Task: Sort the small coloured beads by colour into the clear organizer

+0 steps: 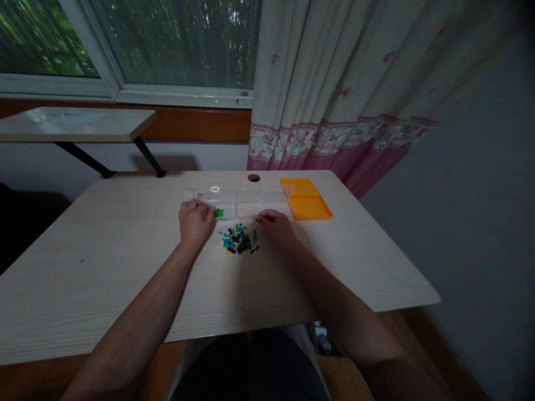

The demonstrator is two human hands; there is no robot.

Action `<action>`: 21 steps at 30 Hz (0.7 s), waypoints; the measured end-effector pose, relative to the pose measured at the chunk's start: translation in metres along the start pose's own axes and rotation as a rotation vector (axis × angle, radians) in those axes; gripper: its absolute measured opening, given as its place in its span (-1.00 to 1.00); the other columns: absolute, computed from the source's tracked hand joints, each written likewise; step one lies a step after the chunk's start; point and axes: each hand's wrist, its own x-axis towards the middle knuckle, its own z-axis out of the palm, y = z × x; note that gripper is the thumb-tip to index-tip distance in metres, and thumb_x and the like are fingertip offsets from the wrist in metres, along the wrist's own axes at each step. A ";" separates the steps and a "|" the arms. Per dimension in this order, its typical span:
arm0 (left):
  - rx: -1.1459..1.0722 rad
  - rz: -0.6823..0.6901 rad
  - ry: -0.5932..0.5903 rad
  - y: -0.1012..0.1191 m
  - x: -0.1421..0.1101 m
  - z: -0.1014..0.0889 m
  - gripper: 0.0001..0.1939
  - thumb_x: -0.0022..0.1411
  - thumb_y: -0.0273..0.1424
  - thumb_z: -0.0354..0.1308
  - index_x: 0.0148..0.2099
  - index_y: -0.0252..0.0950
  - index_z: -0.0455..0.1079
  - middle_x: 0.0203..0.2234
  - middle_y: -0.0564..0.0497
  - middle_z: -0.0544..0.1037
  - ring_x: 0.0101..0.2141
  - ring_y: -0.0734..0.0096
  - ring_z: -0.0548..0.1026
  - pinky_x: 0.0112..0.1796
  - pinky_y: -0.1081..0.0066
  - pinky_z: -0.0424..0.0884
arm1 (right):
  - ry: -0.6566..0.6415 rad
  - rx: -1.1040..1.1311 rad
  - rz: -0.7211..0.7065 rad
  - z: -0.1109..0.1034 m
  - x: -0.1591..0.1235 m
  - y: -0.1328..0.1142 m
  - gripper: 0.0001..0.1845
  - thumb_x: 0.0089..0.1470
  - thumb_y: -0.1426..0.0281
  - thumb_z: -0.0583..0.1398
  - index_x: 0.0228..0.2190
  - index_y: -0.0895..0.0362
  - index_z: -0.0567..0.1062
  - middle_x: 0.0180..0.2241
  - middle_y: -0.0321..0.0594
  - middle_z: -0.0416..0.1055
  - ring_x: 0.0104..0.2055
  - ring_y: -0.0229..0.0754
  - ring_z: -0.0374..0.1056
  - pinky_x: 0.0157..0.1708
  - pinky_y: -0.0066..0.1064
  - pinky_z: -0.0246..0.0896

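A clear plastic compartment box [249,210] lies on the table beyond a loose pile of small building bricks [239,240] in blue, green, brown and yellow. Several small green bricks [219,213] are in its front left compartment. My left hand [195,221] is at that compartment's left side, fingers curled and thumb beside the green bricks; what its fingertips hold is hidden. My right hand [275,224] is at the box's front edge, right of the pile, with thumb and forefinger pinched together. Anything between those fingertips is too small to name.
An orange tray [311,207] lies at the right end of the clear box. Behind the box is a round hole [253,178] in the table [125,267]. A raised shelf [125,129] on black legs stands at the back left. A curtain [301,111] hangs behind the table.
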 end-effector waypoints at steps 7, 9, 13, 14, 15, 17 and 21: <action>-0.059 0.086 0.005 0.010 0.000 -0.003 -0.82 0.29 -0.28 0.13 -0.22 -0.26 0.50 -0.28 -0.09 0.48 -0.13 0.12 0.35 -0.04 0.11 0.29 | 0.042 0.105 0.046 0.000 -0.001 -0.005 -0.58 -0.09 0.01 0.27 -0.50 0.13 0.51 -0.57 -0.33 0.35 -0.49 -0.27 0.22 -0.44 -0.42 0.07; -0.120 0.167 -0.014 0.020 -0.003 -0.005 -0.81 0.33 -0.28 0.10 -0.18 -0.24 0.49 -0.27 -0.07 0.49 -0.13 0.15 0.36 -0.03 0.14 0.30 | 0.016 0.164 0.071 0.000 -0.002 -0.008 -0.58 -0.10 0.01 0.27 -0.50 0.14 0.50 -0.59 -0.36 0.31 -0.51 -0.29 0.19 -0.46 -0.42 0.05; -0.243 0.327 -0.117 0.045 -0.012 -0.007 -0.77 0.36 -0.24 0.07 -0.06 -0.20 0.47 -0.22 -0.04 0.51 -0.11 0.22 0.38 -0.02 0.18 0.30 | -0.060 0.289 0.083 0.005 -0.006 -0.013 -0.60 -0.10 0.03 0.29 -0.50 0.14 0.50 -0.62 -0.41 0.26 -0.54 -0.33 0.13 -0.49 -0.44 0.01; -0.262 0.354 -0.139 0.050 -0.014 -0.007 -0.75 0.36 -0.23 0.08 -0.02 -0.19 0.46 -0.20 -0.04 0.52 -0.10 0.22 0.38 -0.02 0.18 0.30 | -0.083 0.307 0.079 0.007 -0.007 -0.015 -0.61 -0.10 0.04 0.29 -0.49 0.14 0.49 -0.63 -0.41 0.25 -0.54 -0.33 0.12 -0.49 -0.45 0.01; -0.278 0.375 -0.153 0.055 -0.016 -0.007 -0.74 0.36 -0.22 0.09 0.00 -0.19 0.45 -0.20 -0.04 0.52 -0.09 0.21 0.38 -0.02 0.18 0.30 | -0.106 0.319 0.072 0.008 -0.008 -0.016 -0.61 -0.10 0.04 0.29 -0.49 0.14 0.49 -0.63 -0.41 0.24 -0.53 -0.34 0.12 -0.49 -0.45 0.01; -0.304 0.400 -0.162 0.061 -0.019 -0.007 -0.74 0.35 -0.22 0.11 0.00 -0.20 0.45 -0.22 -0.04 0.53 -0.10 0.22 0.38 -0.04 0.19 0.32 | -0.142 0.332 0.060 0.011 -0.010 -0.018 -0.61 -0.10 0.05 0.29 -0.50 0.14 0.49 -0.62 -0.41 0.25 -0.52 -0.33 0.14 -0.47 -0.45 0.03; -0.340 0.410 -0.113 0.061 -0.020 -0.006 -0.82 0.34 -0.24 0.14 -0.14 -0.21 0.47 -0.30 -0.02 0.54 -0.17 0.25 0.41 -0.10 0.22 0.34 | -0.169 0.357 0.072 0.016 -0.011 -0.017 -0.63 -0.12 0.07 0.30 -0.50 0.14 0.50 -0.60 -0.40 0.29 -0.51 -0.34 0.15 -0.46 -0.46 0.04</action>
